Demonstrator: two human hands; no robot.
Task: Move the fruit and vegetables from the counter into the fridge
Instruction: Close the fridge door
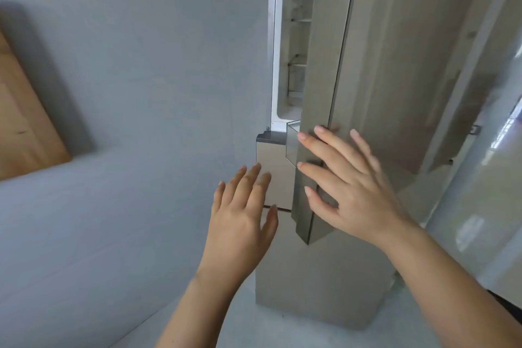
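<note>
A tall beige fridge (324,263) stands ahead against the grey wall. Its upper door (324,37) is ajar, leaving a narrow gap that shows white shelves (296,65) inside. My right hand (347,183) is open, fingers spread flat against the lower edge of that door. My left hand (243,215) is open too, fingers together, held in front of the lower fridge drawer without touching the door. Neither hand holds anything. No fruit or vegetables are in view.
A grey wall (141,93) fills the left side, with a wooden panel (25,127) at the far left. A pale floor (197,325) runs below. To the right of the fridge is a glossy surface with window reflections (494,178).
</note>
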